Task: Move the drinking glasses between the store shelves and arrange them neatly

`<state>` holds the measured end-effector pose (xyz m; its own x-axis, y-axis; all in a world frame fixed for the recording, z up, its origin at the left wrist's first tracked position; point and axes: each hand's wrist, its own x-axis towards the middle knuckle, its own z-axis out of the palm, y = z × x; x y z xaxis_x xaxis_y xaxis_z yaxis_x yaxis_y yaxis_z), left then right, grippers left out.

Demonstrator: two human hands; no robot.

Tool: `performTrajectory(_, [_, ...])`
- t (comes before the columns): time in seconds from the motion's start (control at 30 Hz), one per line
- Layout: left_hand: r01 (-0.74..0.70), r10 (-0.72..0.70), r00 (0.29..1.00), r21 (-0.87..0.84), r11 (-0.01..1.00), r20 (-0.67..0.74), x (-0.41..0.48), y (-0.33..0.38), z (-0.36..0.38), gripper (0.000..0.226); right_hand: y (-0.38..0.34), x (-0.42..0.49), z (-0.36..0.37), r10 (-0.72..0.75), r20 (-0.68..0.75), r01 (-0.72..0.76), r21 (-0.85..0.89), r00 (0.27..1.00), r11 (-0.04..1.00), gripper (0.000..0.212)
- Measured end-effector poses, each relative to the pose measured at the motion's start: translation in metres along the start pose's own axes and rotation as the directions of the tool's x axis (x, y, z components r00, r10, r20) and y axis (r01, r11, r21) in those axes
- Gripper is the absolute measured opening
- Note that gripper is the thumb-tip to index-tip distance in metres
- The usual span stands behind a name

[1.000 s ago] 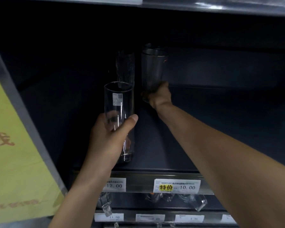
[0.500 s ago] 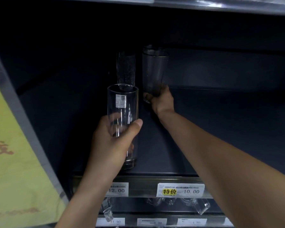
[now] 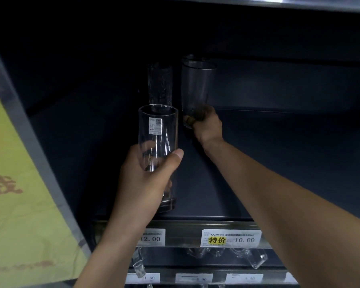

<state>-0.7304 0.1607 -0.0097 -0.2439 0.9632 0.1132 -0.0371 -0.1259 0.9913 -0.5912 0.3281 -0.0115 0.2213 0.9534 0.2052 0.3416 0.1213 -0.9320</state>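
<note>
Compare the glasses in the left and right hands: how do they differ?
The left-hand glass is a straight cylinder with a white sticker; the right-hand glass tapers toward its base and shows no sticker. The left hand grips its glass around the lower half, near the shelf front; the right hand grips its glass at the base, farther back. Both are clear and upright.

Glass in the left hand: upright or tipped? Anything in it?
Upright, empty. The straight glass in the left hand has its rim on top and base below; the hand shows clearly through its walls, no liquid line.
</note>
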Motion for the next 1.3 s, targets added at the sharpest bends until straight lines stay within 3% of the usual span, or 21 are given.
performTrajectory(0.17, [-0.001, 0.001, 1.000, 0.005, 1.000, 0.003, -0.001, 0.001, -0.001, 0.045, 0.000, -0.001, -0.001, 0.017, 0.008, -0.017, 0.006, 1.000, 1.000, 0.055])
performTrajectory(0.33, [-0.043, 0.042, 0.999, 0.030, 0.999, 0.008, -0.004, 0.004, 0.000, 0.052, -0.008, -0.011, -0.020, 0.056, 0.102, -0.056, -0.002, 0.993, 0.998, 0.087])
performTrajectory(0.43, [-0.090, 0.089, 0.996, 0.087, 0.992, 0.012, -0.009, 0.007, 0.003, 0.055, -0.002, -0.020, -0.039, 0.045, 0.218, -0.027, -0.083, 0.975, 0.996, 0.073])
performTrajectory(0.57, [-0.099, 0.097, 0.995, 0.140, 0.985, 0.022, -0.013, 0.008, 0.014, 0.062, 0.013, -0.037, -0.086, -0.044, 0.407, 0.203, -0.356, 0.912, 0.912, 0.043])
performTrajectory(0.7, [-0.054, 0.050, 0.997, 0.075, 0.996, 0.056, -0.020, 0.014, 0.045, 0.036, 0.035, -0.050, -0.143, -0.099, 0.536, 0.415, -0.510, 0.838, 0.753, 0.040])
performTrajectory(0.9, [-0.105, 0.101, 0.990, 0.031, 0.994, 0.094, -0.008, 0.011, 0.099, 0.055, 0.056, -0.053, -0.209, -0.035, 0.557, 0.443, -0.620, 0.830, 0.648, 0.055])
performTrajectory(1.13, [-0.257, 0.245, 0.963, 0.113, 0.960, 0.111, 0.029, 0.000, 0.152, 0.063, 0.065, -0.050, -0.219, -0.099, 0.552, 0.470, -0.586, 0.828, 0.660, 0.056])
performTrajectory(1.3, [-0.271, 0.266, 0.962, 0.120, 0.955, 0.053, 0.048, -0.011, 0.178, 0.069, 0.069, -0.045, -0.219, -0.138, 0.554, 0.491, -0.561, 0.821, 0.666, 0.055])
